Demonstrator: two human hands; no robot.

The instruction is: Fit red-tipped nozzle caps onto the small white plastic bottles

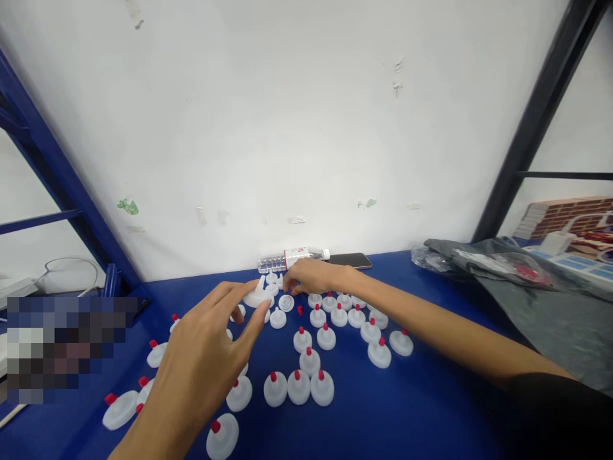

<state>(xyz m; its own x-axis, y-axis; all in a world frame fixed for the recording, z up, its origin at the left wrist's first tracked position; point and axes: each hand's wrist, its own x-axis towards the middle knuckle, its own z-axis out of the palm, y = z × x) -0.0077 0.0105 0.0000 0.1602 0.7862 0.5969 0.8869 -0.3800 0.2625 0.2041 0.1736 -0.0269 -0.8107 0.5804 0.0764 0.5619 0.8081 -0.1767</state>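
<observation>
Two hands busy: your left hand (204, 342) pinches a white spouted cap (257, 296) over the blue table (431, 402). Likely light, stiff, slick plastic; rim's the place to grip. Your right hand (313, 276) curls near red tips (299, 310), its grip hidden.

The one view looks out from the person's own head, forward and down. It faces a white wall (306, 128) across the upper half of the frame, with the blue bench (407, 409) spread below it. The left hand (208, 338) is nearest, looming large at lower left; the right hand (312, 276) shows smaller, near the centre. A blue post (50, 160) slants along the left side, a dark post (536, 115) along the right (a wide view).
</observation>
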